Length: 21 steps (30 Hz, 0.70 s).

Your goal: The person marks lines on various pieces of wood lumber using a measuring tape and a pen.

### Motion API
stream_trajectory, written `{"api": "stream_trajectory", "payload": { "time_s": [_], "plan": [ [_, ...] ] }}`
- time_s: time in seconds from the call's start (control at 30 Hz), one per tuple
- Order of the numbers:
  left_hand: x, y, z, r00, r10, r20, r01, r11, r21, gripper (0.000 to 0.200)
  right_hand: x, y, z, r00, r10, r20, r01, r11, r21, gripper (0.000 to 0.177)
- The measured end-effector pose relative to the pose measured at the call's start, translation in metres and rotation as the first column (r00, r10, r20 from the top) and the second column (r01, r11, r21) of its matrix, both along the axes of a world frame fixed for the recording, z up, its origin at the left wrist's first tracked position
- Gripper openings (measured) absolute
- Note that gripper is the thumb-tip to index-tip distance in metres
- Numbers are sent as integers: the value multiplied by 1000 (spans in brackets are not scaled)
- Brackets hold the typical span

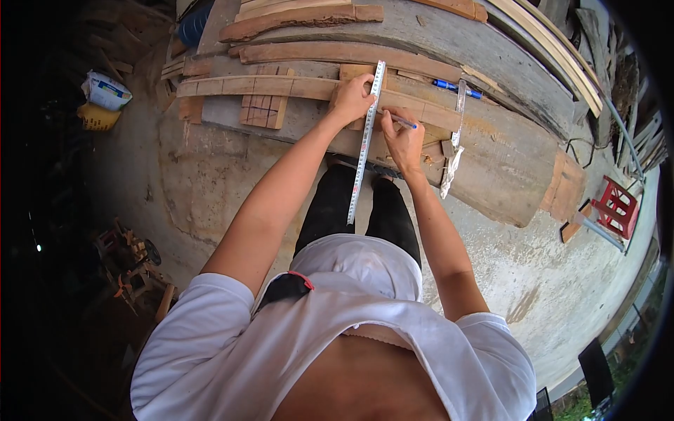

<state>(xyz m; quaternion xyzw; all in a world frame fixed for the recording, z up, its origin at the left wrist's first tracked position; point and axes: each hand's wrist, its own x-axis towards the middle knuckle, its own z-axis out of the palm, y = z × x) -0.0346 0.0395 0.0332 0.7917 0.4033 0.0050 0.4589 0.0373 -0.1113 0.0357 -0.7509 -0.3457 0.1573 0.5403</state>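
My left hand (353,99) presses a long white ruler (365,137) across a narrow wooden strip (281,85), thumb and fingers at the ruler's left edge. The ruler's near end sticks out past the bench edge, above my legs. My right hand (404,137) is closed round a blue pen (406,122), just right of the ruler. The pen's tip points toward the strip beside the ruler's edge. Under the strip lie short wooden blocks, one of them a block with dark pencilled lines (265,109) to the left.
A blue marker (456,88) and a clear-looking narrow tool (460,112) with a white cloth (451,172) lie to the right on the plank bench (505,168). More planks (337,52) lie beyond. A red stool (618,207) stands far right, a yellow container (97,118) far left.
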Motion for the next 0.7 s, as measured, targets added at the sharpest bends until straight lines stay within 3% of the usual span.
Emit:
{"api": "stream_trajectory", "payload": {
  "time_s": [0.07,0.13,0.33,0.7],
  "plan": [
    [1,-2,5,1000,26,-9,-27,999,-33,43,1,2,0,1000,-9,-24,9,1000,-6,15],
    [-2,1,-1,1000,16,5,-16,1000,-16,42,4,4,2,985,-81,-155,85,996,18,17],
    [2,-2,7,1000,19,-17,-19,999,-30,42,17,18,-4,999,-40,6,40,999,-6,18],
    [-1,1,-8,1000,6,28,-6,1000,-2,44,10,9,-6,1000,10,-1,-10,1000,-7,18]
  ]
}}
